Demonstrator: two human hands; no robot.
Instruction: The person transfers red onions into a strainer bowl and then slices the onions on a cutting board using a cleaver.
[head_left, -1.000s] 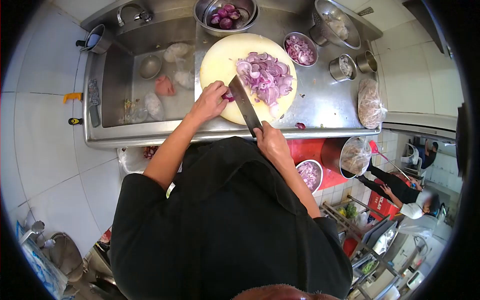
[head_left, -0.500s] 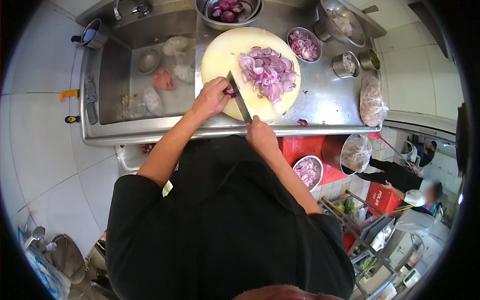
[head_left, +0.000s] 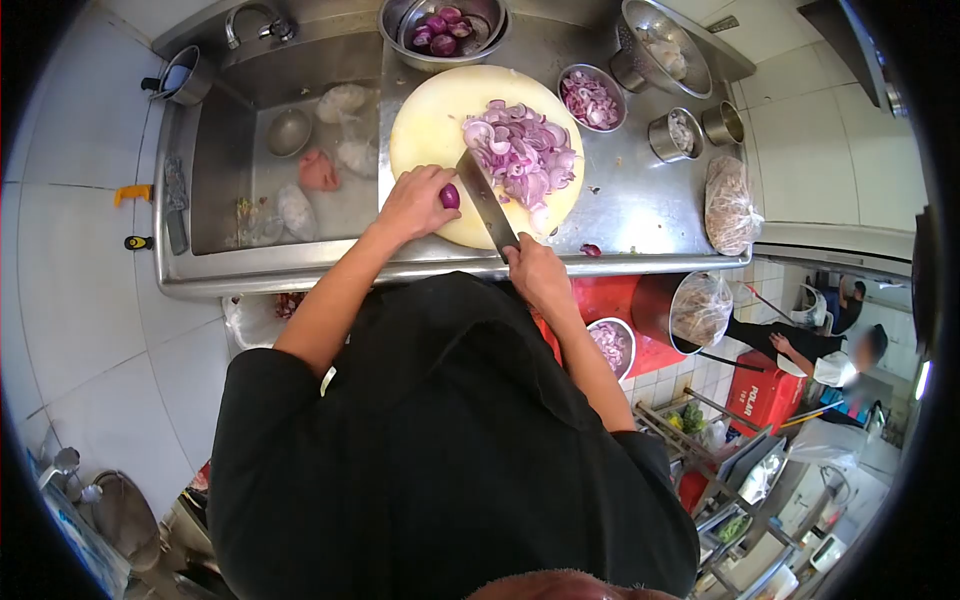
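A round, pale cutting board (head_left: 420, 115) lies on the steel counter. On its left edge my left hand (head_left: 415, 203) has its fingers closed around a small purple onion piece (head_left: 450, 196), its skin-coloured outer side showing. My right hand (head_left: 538, 268) is wrapped around the handle of a kitchen knife (head_left: 484, 197) at the board's front edge. The blade points away from me, apart from the onion piece, with its tip beside a heap of sliced onion (head_left: 525, 155) that covers the board's right part.
A sink (head_left: 225, 180) with several bags and a bowl is at left. Behind the board stands a bowl (head_left: 400, 50) of whole onions; at right are a bowl of slices (head_left: 590, 98), a colander (head_left: 690, 75) and a filled bag (head_left: 733, 205). A person (head_left: 815, 355) stands at far right.
The knife has moved right, away from the onion piece and toward the sliced heap. More of the onion piece shows in my left hand. The whole view has shifted slightly.
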